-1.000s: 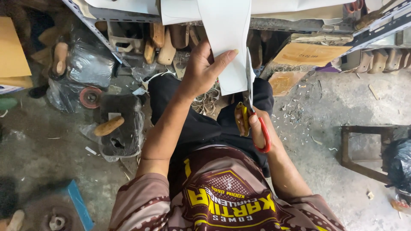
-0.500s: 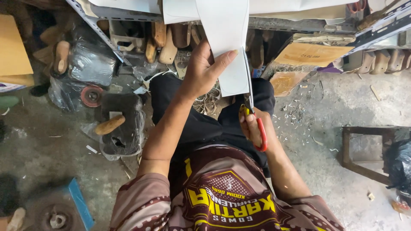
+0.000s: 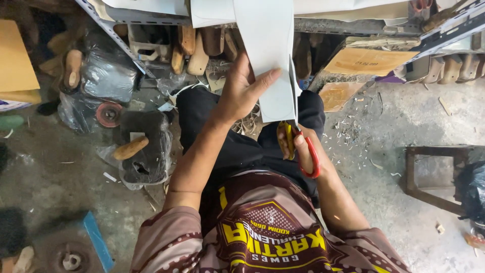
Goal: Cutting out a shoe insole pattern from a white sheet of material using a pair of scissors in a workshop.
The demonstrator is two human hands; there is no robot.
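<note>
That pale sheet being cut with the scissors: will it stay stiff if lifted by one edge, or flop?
The pale sheet probably bends but holds shape: it hangs in a smooth curve, uncreased. It seems light; the left hand steadies it alone.

- the left hand (image 3: 241, 93) grips a pale grey sheet (image 3: 268, 55) that hangs down from the workbench edge (image 3: 353, 23), thumb laid across its face.
- the right hand (image 3: 303, 149) holds scissors (image 3: 298, 146) with red and yellow handles; the blades run up along the sheet's right edge.
- the person sits, black trousers (image 3: 237, 146) over the knees, a maroon shirt with yellow print below.
- wooden shoe lasts (image 3: 194, 50) crowd the shelf under the bench.
- on the left, a black anvil-like stand (image 3: 144, 146) carries a wooden-handled tool (image 3: 130, 148).
- a dark wooden stool (image 3: 429, 174) stands on the scrap-strewn concrete floor (image 3: 384, 126) at right.
</note>
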